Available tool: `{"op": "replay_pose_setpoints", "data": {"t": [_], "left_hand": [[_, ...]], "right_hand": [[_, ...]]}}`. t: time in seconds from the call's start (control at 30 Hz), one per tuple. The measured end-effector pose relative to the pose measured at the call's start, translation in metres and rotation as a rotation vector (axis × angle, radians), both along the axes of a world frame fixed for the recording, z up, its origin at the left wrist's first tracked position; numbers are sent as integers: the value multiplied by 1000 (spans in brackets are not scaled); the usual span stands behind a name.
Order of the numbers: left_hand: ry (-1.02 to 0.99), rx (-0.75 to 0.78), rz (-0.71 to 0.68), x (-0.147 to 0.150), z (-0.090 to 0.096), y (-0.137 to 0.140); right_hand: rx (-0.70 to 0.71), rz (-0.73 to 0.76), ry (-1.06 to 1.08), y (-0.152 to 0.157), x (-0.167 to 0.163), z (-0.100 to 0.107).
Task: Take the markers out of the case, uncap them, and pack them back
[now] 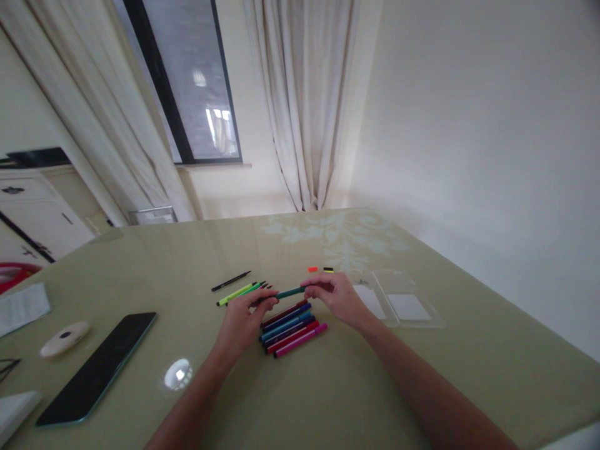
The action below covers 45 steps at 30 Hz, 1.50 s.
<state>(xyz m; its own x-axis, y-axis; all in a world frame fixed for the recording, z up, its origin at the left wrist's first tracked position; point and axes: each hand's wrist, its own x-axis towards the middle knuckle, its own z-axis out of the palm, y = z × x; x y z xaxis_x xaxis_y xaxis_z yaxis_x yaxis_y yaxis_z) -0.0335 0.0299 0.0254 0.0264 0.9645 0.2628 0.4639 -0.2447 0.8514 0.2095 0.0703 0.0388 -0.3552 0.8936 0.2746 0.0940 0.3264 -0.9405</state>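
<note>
A dark green marker (289, 292) is held level between my two hands, above the table. My left hand (244, 319) pinches its left end, while the fingertips of my right hand (332, 294) close on the other end. Below them lies a row of capped markers in dark red, blues and red, with a pink marker (300, 340) nearest me. Left of my left hand rest a yellow-green marker (235, 294), some green ones partly hidden by the hand, and a black marker (231, 280) farther back. An orange cap (312, 269) and a black cap (328, 269) lie behind my right hand.
An open clear plastic case (435, 320) with white inserts lies to the right. On the left are a black phone-like slab (100, 369), a white oval object (64, 339) and papers (23, 309). The table (356, 387) meets a wall on the right.
</note>
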Motion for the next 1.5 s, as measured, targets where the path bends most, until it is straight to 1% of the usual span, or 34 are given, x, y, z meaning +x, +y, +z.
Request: {"op": "replay_pose_setpoints", "data": {"t": [0.1, 0.17, 0.23, 0.3, 0.37, 0.4, 0.43, 0.53, 0.6, 0.63, 0.67, 0.73, 0.83, 0.9, 0.97, 1.1, 1.2, 1.37, 1.5], "left_hand": [[66, 23, -38, 4, 3, -2], [138, 38, -74, 6, 3, -3], [203, 30, -70, 7, 0, -2], [249, 13, -23, 4, -5, -1], [293, -10, 5, 1, -9, 1], [316, -21, -3, -1, -11, 2], [339, -32, -21, -2, -12, 2], [388, -59, -88, -2, -12, 3], [378, -62, -86, -4, -11, 4], [369, -62, -62, -6, -10, 5], [366, -59, -23, -10, -9, 7], [405, -38, 99, -21, -8, 10], [595, -3, 316, -41, -6, 13], [725, -16, 394, -51, -6, 13], [794, -39, 395, -54, -6, 12], [834, -35, 346, -50, -9, 11], [854, -44, 338, -48, -12, 12], [826, -78, 327, -50, -13, 14], [761, -60, 321, -51, -13, 14]], "right_hand": [[-8, 16, -36, 1, 0, 0], [24, -27, -78, 4, 4, 0], [98, -150, -132, 10, 12, -1], [179, -328, -219, 18, 24, -2], [241, -506, -370, 26, 37, -3], [259, -562, -467, 29, 43, -4], [272, -585, -567, 31, 47, -5], [296, -542, -831, 32, 51, -8], [313, -507, -943, 29, 48, -9], [319, -498, -984, 27, 46, -9], [323, -492, -1017, 26, 44, -9], [329, -486, -1062, 24, 42, -8], [334, -481, -1102, 23, 40, -8], [332, -481, -1121, 23, 40, -9], [325, -486, -1126, 23, 39, -8], [312, -478, -1112, 20, 36, -7], [316, -450, -1088, 18, 34, -7], [307, -403, -1088, 19, 33, -8], [298, -387, -1124, 20, 33, -10]]}}
